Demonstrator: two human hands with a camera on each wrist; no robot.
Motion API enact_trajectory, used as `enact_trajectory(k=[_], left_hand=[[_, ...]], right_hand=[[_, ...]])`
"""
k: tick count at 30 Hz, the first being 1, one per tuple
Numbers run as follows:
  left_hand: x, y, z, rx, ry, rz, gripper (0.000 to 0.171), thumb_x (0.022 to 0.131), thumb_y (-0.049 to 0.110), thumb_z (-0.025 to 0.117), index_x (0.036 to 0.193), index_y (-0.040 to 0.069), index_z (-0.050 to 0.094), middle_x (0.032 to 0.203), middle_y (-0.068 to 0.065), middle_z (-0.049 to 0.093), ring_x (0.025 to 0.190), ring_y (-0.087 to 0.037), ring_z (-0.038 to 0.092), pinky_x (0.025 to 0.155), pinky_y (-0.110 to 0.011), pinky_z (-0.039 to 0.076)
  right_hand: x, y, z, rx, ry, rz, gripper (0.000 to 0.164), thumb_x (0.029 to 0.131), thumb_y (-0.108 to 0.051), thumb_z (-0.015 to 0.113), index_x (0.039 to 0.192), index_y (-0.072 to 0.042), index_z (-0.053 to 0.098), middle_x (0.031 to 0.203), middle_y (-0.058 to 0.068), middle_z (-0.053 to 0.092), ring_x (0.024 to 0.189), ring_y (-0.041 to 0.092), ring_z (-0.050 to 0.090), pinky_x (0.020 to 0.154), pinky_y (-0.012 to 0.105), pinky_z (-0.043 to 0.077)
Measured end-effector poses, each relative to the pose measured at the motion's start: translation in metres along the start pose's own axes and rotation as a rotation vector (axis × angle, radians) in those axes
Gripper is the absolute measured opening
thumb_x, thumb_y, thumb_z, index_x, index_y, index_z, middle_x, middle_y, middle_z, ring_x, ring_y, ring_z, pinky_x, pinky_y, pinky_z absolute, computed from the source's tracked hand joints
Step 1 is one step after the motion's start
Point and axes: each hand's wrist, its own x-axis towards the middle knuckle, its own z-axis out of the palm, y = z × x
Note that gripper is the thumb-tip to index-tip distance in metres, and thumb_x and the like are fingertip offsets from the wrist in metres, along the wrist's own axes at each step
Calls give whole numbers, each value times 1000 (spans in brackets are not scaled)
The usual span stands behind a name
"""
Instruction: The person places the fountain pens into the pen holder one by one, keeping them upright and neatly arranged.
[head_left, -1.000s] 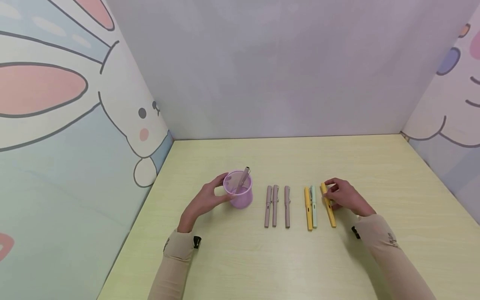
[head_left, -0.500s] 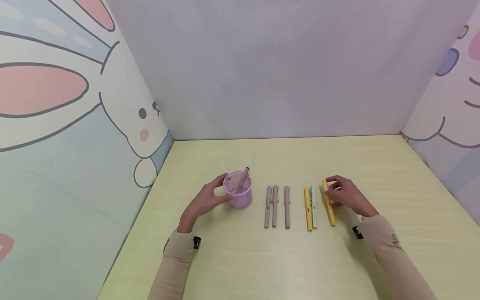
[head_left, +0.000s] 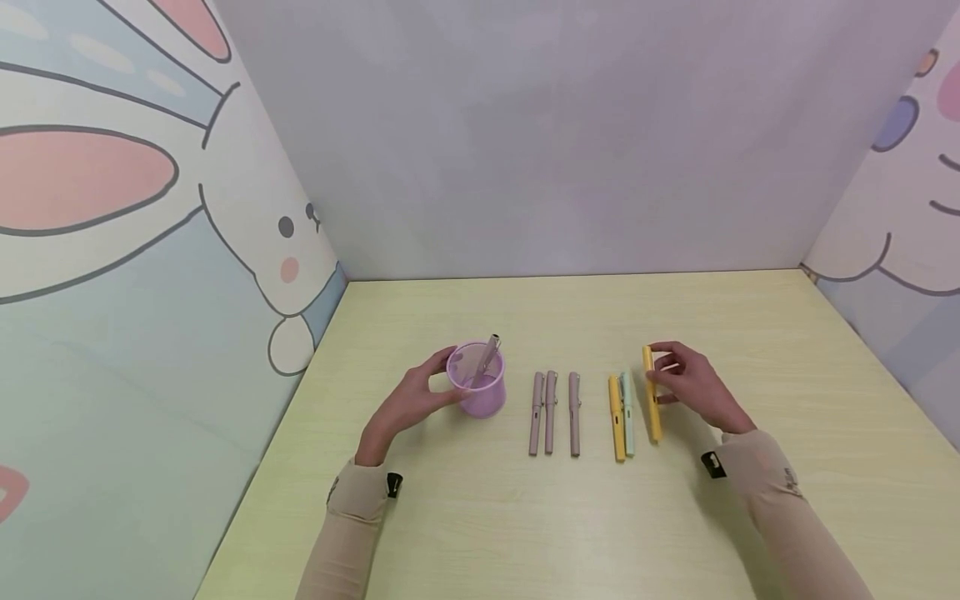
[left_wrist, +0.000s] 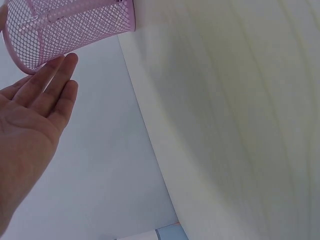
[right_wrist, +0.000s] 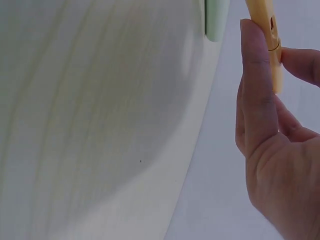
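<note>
In the head view my left hand (head_left: 408,400) steadies a pink mesh pen cup (head_left: 483,406), thumb on its near side and fingers on its far side. A mauve pen (head_left: 487,357) leans inside the cup. My right hand (head_left: 693,387) pinches a yellow pen (head_left: 655,423) near its upper part, and the right wrist view shows this yellow pen (right_wrist: 263,17) between thumb and fingers. Just left of it, a second yellow pen (head_left: 617,419) lies beside a mint green pen (head_left: 628,421). Farther left lie three mauve pens, the rightmost mauve pen (head_left: 574,417) apart from the others.
Everything stands on a pale wood-grain table (head_left: 480,533). A plain lilac wall (head_left: 570,142) rises at its back edge. Side walls with cartoon rabbit pictures (head_left: 247,242) flank it.
My right hand has lifted the yellow pen, its upper end rising, and the pen has turned more upright in the view and shifted slightly left. The left hand and cup have stayed still.
</note>
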Motion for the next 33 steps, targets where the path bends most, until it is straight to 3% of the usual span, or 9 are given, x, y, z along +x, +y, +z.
enact_trajectory(k=[17, 33], left_hand=[[-1, 2, -1, 2, 2, 5, 78, 93, 39, 78, 158, 16, 42, 149, -9, 55, 138, -33, 50, 110, -65, 36], [1, 1, -1, 4, -2, -13, 79, 93, 38, 77, 158, 13, 41, 149, -9, 56, 138, -33, 50, 111, -65, 34]], right_hand=[[4, 0, 10, 71, 117, -170, 50, 103, -3, 63, 148, 5, 42, 113, 20, 52, 92, 8, 62, 69, 35, 62], [11, -8, 21, 104, 214, -283, 50, 102, 1, 63, 147, 5, 43, 116, 17, 53, 95, 10, 60, 68, 31, 61]])
